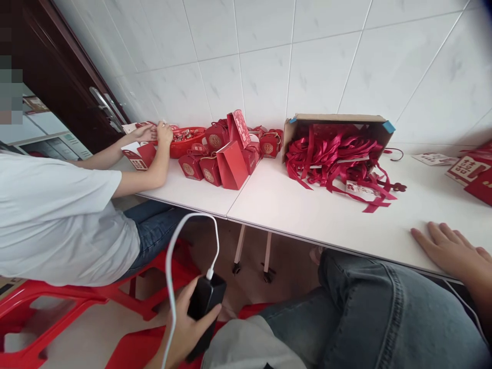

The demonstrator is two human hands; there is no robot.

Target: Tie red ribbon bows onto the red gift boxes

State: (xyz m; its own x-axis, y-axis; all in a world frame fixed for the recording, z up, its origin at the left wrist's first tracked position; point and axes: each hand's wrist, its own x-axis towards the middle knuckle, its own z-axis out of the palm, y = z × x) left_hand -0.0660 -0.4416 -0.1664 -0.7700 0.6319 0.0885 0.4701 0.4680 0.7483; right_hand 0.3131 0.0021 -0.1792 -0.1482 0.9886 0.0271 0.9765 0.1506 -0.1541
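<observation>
My left hand [184, 328] is low beside my thigh, fingers wrapped round a black power bank [205, 307] with a white cable [180, 230] plugged into its top. My right hand [451, 251] lies flat on the white table [307, 215] near its front edge, fingers stretched out, holding nothing. Past that hand, a cardboard box [334, 120] on its side spills red ribbons [338, 159] onto the tabletop.
A person in a white shirt [57, 220] sits on a red stool at the left, both hands at a red gift box [139, 154]. Several small red gift boxes [215, 159] and a red bowl [186, 141] stand nearby. Red cards [472, 174] lie far right.
</observation>
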